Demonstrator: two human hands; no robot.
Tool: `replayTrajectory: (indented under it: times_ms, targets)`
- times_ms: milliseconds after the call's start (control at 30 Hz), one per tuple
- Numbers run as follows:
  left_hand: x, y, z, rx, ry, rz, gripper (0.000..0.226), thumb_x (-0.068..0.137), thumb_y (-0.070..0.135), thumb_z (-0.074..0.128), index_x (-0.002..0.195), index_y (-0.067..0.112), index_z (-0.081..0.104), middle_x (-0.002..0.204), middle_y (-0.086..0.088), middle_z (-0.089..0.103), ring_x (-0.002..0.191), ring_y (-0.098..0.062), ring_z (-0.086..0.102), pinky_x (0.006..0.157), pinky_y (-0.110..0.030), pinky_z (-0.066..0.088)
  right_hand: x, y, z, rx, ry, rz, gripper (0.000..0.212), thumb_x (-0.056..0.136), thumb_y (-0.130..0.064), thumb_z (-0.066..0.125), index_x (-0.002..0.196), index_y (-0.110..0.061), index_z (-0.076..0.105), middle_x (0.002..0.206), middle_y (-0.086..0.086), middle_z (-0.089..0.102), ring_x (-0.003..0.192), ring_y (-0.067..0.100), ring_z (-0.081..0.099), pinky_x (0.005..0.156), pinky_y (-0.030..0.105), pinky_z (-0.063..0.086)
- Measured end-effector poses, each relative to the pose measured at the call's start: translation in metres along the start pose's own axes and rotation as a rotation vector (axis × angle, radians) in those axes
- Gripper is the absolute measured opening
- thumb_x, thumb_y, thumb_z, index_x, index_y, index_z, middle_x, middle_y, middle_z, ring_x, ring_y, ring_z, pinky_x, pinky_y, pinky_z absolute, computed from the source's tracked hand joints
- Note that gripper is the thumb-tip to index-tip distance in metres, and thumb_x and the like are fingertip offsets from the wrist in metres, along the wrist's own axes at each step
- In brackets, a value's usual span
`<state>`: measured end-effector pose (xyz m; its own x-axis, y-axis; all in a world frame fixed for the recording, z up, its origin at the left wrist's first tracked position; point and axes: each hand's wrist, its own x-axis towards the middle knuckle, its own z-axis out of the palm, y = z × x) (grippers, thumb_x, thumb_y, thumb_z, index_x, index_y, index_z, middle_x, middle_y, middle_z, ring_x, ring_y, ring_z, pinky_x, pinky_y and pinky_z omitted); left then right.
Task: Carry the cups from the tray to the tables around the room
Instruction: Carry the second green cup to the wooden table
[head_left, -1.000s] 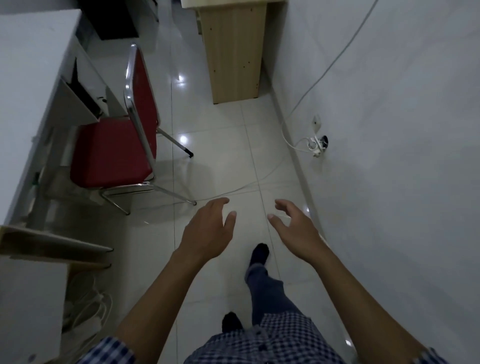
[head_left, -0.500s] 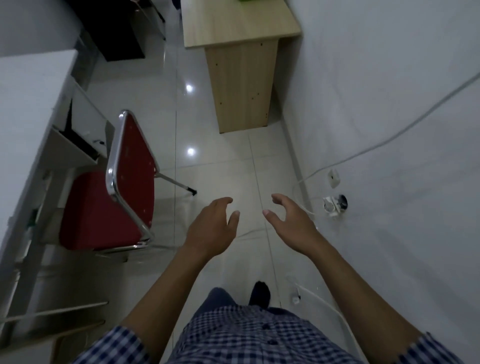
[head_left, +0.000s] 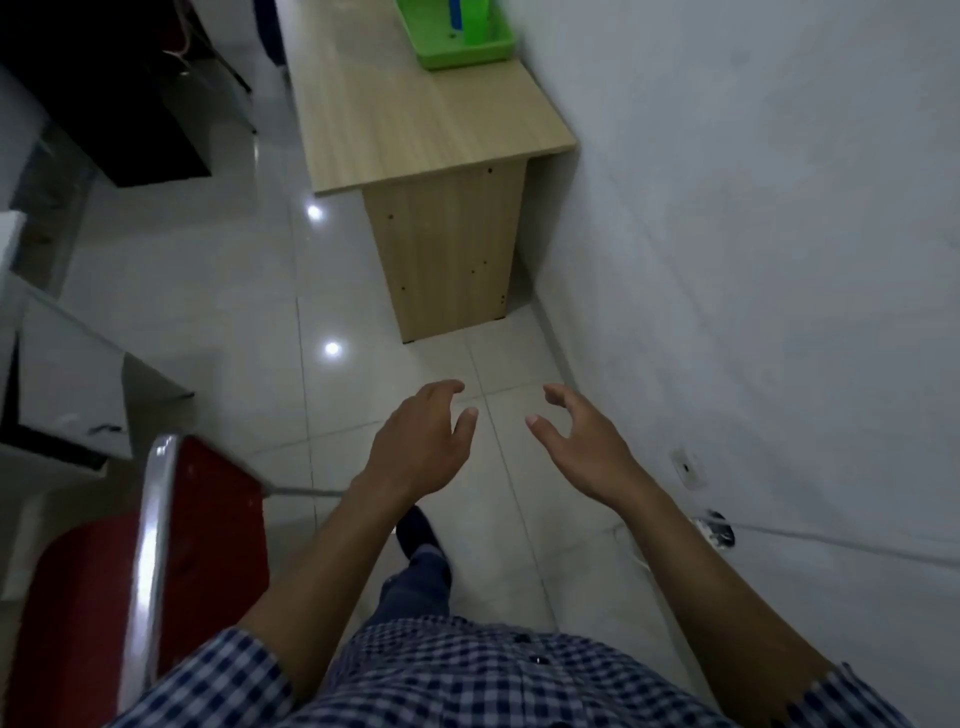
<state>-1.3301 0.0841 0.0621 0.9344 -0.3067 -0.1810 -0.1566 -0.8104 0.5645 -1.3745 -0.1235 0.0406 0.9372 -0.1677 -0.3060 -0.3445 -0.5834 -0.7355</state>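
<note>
Both the left hand (head_left: 421, 447) and right hand (head_left: 582, 447) hang empty, fingers spread and curled, well short of the light wooden desk (head_left: 415, 114); the green plastic tray (head_left: 457, 39) holding cups (head_left: 475, 21) sits at its far end.

A red chair (head_left: 202, 519) with a chrome frame stands at lower left on a glossy pale tiled floor (head_left: 249, 322). A white wall (head_left: 753, 260) runs along the right, with a socket (head_left: 687, 467) low down and a cable (head_left: 831, 540) beside it.
</note>
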Motion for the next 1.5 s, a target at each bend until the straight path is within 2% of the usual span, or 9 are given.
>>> replayTrajectory:
  times_ms: [333,433,567,733,1000,1200,1300,1400,1500]
  targets:
    - [0.170,-0.050,-0.105,0.029,-0.064,0.087,0.050,0.102,0.046,0.042,0.145,0.019,0.044,0.147,-0.005,0.052,0.128,-0.022,0.053,0.101,-0.035,0.043,0.157,-0.107,0.010,0.095,0.078,0.051,0.064,0.099,-0.055,0.053,0.155,-0.029,0.035,0.156,-0.010,0.043,0.136,0.008,0.042,0.102,0.023,0.030]
    - [0.221,-0.067,-0.128,0.012,-0.049,0.082,0.050,0.102,0.046,0.042,0.142,0.018,0.048,0.143,-0.005,0.056,0.119,-0.022,0.058,0.093,-0.030,0.044,0.208,-0.130,0.011,0.117,0.076,0.044,0.066,0.099,-0.054,0.054,0.155,-0.027,0.035,0.155,-0.009,0.043,0.127,0.000,0.039,0.102,0.020,0.028]
    - [0.291,-0.089,-0.157,-0.012,-0.008,0.096,0.042,0.103,0.043,0.042,0.129,0.013,0.057,0.131,-0.008,0.063,0.109,-0.020,0.061,0.084,-0.026,0.041,0.283,-0.157,0.010,0.122,0.092,0.041,0.069,0.098,-0.057,0.053,0.156,-0.025,0.034,0.156,-0.007,0.042,0.136,0.006,0.041,0.104,0.021,0.027]
    - [0.389,-0.111,-0.193,0.026,0.028,0.130,0.048,0.102,0.041,0.044,0.143,0.015,0.047,0.143,-0.006,0.055,0.127,-0.018,0.052,0.091,-0.020,0.033,0.385,-0.193,0.009,0.101,0.138,0.027,0.067,0.099,-0.054,0.054,0.156,-0.024,0.036,0.156,-0.006,0.044,0.134,0.009,0.045,0.099,0.021,0.029]
    - [0.524,-0.114,-0.254,0.070,0.032,0.170,0.051,0.102,0.039,0.044,0.146,0.013,0.042,0.151,-0.007,0.047,0.135,-0.022,0.046,0.107,-0.031,0.035,0.508,-0.249,-0.011,0.126,0.151,0.028,0.061,0.101,-0.043,0.057,0.154,-0.019,0.039,0.156,-0.002,0.044,0.142,0.016,0.040,0.101,0.021,0.027]
    - [0.590,-0.123,-0.278,0.077,-0.006,0.212,0.051,0.102,0.041,0.044,0.145,0.015,0.043,0.149,-0.006,0.049,0.133,-0.022,0.049,0.104,-0.034,0.040,0.563,-0.268,-0.013,0.180,0.210,0.050,0.057,0.100,-0.046,0.058,0.151,-0.026,0.041,0.150,-0.009,0.048,0.133,0.006,0.043,0.101,0.024,0.030]
    - [0.633,-0.139,-0.290,0.080,-0.051,0.240,0.050,0.101,0.042,0.045,0.144,0.017,0.044,0.149,-0.004,0.050,0.132,-0.021,0.050,0.102,-0.035,0.042,0.593,-0.279,-0.001,0.218,0.255,0.103,0.056,0.098,-0.047,0.059,0.149,-0.029,0.043,0.142,-0.013,0.053,0.121,0.003,0.046,0.096,0.025,0.035]
    - [0.679,-0.159,-0.304,0.084,-0.101,0.292,0.047,0.101,0.044,0.045,0.142,0.022,0.046,0.147,-0.001,0.051,0.128,-0.020,0.053,0.096,-0.036,0.044,0.621,-0.293,0.015,0.225,0.315,0.160,0.051,0.097,-0.046,0.061,0.144,-0.030,0.049,0.129,-0.012,0.061,0.115,0.011,0.058,0.084,0.022,0.042]
    - [0.730,-0.184,-0.323,0.103,-0.164,0.385,0.045,0.101,0.044,0.045,0.140,0.024,0.048,0.144,0.001,0.054,0.119,-0.020,0.059,0.091,-0.035,0.045,0.650,-0.317,0.037,0.173,0.362,0.208,0.045,0.098,-0.043,0.061,0.141,-0.028,0.053,0.121,-0.010,0.065,0.108,0.013,0.064,0.072,0.009,0.042]
